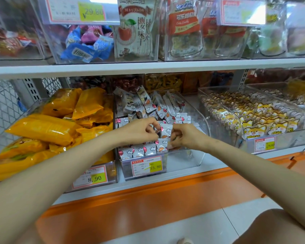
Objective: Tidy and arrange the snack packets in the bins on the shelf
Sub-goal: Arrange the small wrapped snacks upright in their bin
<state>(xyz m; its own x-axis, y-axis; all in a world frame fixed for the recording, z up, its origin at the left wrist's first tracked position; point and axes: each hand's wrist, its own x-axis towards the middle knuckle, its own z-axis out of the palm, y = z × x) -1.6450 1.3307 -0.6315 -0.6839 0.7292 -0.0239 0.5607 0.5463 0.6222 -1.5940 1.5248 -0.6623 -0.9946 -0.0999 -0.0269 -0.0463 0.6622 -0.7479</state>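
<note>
A clear plastic bin [199, 155] in the middle of the lower shelf holds several small white snack packets [141, 150] printed with clouds and red marks. More of them lie loose and jumbled at the back [148, 103]. My left hand [141, 129] and my right hand [185, 136] both reach into this bin. Between them they pinch one white packet [165, 131], the left at its left edge, the right at its right edge. A row of packets stands upright along the bin's front.
A bin of large orange-yellow bags [60, 124] sits to the left. A bin of cat-print packets [264, 120] sits to the right. Price tags [146, 166] hang on the bin fronts. An upper shelf [148, 66] carries more clear bins. Orange base and white floor lie below.
</note>
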